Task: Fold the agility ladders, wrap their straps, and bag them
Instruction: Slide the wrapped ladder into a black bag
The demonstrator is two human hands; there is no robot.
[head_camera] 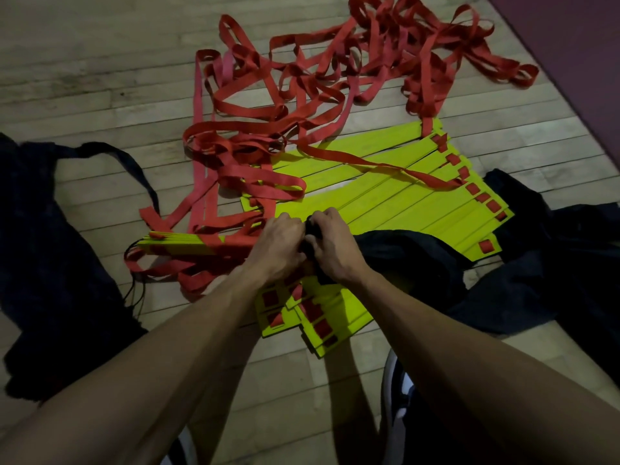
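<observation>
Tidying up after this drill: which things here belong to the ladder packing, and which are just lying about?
Job: yellow rungs; red straps; folded ladder; black bag, gripped by left hand and right hand.
Lying about: dark bag; shoe; purple mat.

Your surface: pale wood floor (84, 62) | on it: yellow rungs (385, 193) centre, red straps (322, 78) tangled far, black bags left (60, 256) and right (553, 263).
</observation>
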